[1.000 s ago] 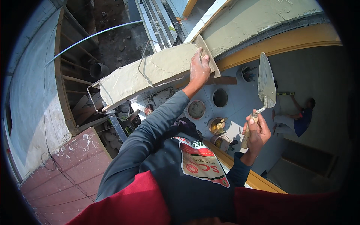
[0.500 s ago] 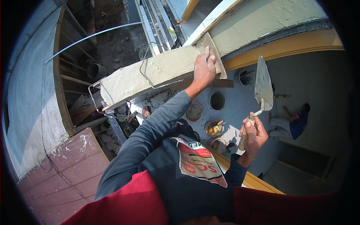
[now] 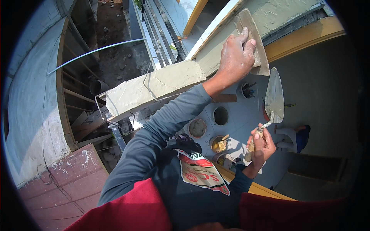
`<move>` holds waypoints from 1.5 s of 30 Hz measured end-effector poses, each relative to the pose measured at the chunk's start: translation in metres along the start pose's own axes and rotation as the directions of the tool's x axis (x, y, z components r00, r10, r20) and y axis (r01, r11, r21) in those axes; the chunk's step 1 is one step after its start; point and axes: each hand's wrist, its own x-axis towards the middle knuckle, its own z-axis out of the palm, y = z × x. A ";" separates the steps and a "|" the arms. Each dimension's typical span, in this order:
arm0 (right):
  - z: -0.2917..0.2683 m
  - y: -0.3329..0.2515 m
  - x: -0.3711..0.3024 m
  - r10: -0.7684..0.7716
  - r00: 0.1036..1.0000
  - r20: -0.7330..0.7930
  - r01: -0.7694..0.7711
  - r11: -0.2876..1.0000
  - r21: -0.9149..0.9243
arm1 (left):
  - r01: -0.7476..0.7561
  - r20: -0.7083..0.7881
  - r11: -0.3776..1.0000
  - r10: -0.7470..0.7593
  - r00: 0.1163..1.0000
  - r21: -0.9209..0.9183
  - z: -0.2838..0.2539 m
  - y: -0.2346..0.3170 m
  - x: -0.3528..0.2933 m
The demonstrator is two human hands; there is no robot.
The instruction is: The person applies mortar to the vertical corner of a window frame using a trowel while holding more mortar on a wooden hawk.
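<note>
Left hand point(image 3: 236, 57) and right hand point(image 3: 263, 148) both full up here

So the left hand is gripping a flat, rectangular, tan-grey board point(image 3: 250, 27), its thumb and index finger clamping the near face; can't really tell about the other fingers. That board is lying over the long ledge coated in pale beige plaster point(image 3: 173, 75). The right hand is holding a pointed grey metal trowel with a worn wooden handle point(image 3: 274, 94), fingers wrapped around the handle, blade pointing up beside the board, apart from it. Down below, a round bucket of grey mix point(image 3: 197, 128) is sitting on the pale tiled floor point(image 3: 241, 125).
</note>
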 end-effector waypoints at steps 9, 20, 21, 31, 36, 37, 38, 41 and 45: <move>0.015 -0.001 0.002 -0.044 0.999 0.026 0.043 0.999 0.028 | 0.113 0.265 0.874 0.018 0.964 -0.472 -0.074 0.064 0.004; 0.131 0.093 0.028 -0.148 0.948 0.281 0.246 0.902 -0.355 | 0.420 0.175 0.703 -0.395 0.902 -0.573 -0.202 -0.016 -0.069; 0.137 0.096 0.030 -0.150 0.947 0.286 0.249 0.903 -0.350 | 0.428 0.166 0.700 -0.413 0.896 -0.572 -0.203 -0.013 -0.074; 0.140 0.084 0.039 0.393 0.764 0.512 -0.488 0.871 0.060 | 0.461 0.144 0.623 -0.490 0.860 -0.631 -0.233 -0.007 -0.105; 0.131 0.099 0.059 0.515 0.615 0.597 -0.634 0.773 -0.014 | 0.465 0.109 0.630 -0.519 0.848 -0.622 -0.240 0.000 -0.104; 0.129 0.104 0.064 0.527 0.600 0.601 -0.648 0.762 -0.022 | 0.454 0.101 0.630 -0.513 0.852 -0.630 -0.241 0.000 -0.104; 0.128 0.107 0.069 0.540 0.585 0.605 -0.661 0.750 -0.029 | 0.443 0.093 0.631 -0.508 0.856 -0.637 -0.242 0.001 -0.103; 0.129 0.110 0.078 0.549 0.589 0.593 -0.669 0.743 -0.023 | 0.447 0.110 0.634 -0.497 0.861 -0.631 -0.254 -0.006 -0.108; 0.130 0.105 0.086 0.573 0.583 0.576 -0.683 0.729 -0.034 | 0.453 0.168 0.614 -0.465 0.869 -0.646 -0.264 -0.014 -0.111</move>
